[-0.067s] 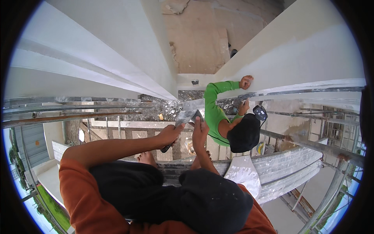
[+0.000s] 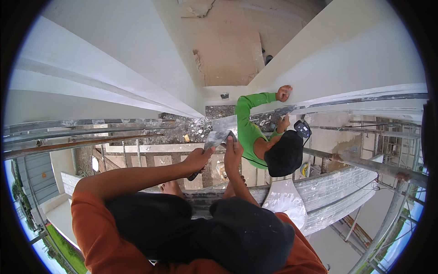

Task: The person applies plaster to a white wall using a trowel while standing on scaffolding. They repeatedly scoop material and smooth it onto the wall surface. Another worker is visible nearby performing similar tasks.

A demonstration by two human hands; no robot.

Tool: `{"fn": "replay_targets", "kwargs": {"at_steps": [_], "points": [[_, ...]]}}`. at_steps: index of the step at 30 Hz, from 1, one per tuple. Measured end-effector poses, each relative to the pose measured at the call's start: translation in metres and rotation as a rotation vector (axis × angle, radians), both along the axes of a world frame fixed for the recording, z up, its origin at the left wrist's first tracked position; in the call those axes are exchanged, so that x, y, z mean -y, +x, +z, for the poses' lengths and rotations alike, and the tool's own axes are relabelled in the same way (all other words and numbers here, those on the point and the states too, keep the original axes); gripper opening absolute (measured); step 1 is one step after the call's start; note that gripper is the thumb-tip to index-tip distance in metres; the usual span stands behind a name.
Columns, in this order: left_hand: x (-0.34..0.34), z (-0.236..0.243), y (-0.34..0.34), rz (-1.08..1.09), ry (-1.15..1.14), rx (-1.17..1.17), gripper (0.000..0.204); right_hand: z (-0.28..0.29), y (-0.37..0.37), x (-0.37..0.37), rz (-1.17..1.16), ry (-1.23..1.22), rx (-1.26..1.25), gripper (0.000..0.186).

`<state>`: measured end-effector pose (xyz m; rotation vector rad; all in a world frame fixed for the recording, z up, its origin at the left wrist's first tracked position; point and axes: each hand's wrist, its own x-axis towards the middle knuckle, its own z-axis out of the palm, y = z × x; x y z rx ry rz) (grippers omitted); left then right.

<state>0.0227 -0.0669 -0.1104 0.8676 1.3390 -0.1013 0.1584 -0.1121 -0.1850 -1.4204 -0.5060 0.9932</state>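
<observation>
My left hand (image 2: 199,160) is closed around a putty knife (image 2: 215,139), its black handle end sticking out below the fist. Beside it, my right hand (image 2: 233,154) pinches a second metal blade (image 2: 225,123), wide and pale grey, at its narrow dark end. The two blades overlap in front of my fingers, and whether they touch I cannot tell. A wide trapezoid plate (image 2: 285,199), smeared white, lies on the plank to the right of my knees. Both forearms reach forward over my dark-clothed legs.
A co-worker in a green sleeve (image 2: 250,109) and black cap (image 2: 283,154) leans close on the right, one hand (image 2: 284,93) on the wall (image 2: 346,64). Scaffold pipes (image 2: 82,131) run along the left. Splattered planks (image 2: 340,187) and debris-strewn ground (image 2: 194,130) lie around.
The whole view has shifted slightly, with the scene moving a little left. My hands keep the same hold on both blades.
</observation>
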Motion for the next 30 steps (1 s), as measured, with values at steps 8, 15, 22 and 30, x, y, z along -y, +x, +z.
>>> {"fn": "replay_targets", "kwargs": {"at_steps": [8,15,22,30], "points": [[-0.005,-0.012,-0.011,0.011,0.026,-0.004,0.056,-0.028,-0.001,0.003,-0.013,-0.065,0.122,0.038],[-0.061,-0.034,-0.053,-0.079,0.096,-0.061,0.055,-0.002,-0.002,0.011,0.257,-0.168,0.278,0.029],[-0.084,-0.04,-0.085,-0.488,0.002,-0.091,0.057,0.048,0.07,-0.026,0.9,-0.147,0.944,0.018],[-0.102,0.001,-0.059,-1.143,-0.104,-0.043,0.057,0.153,0.116,-0.167,1.667,-0.28,1.61,0.016]]}}
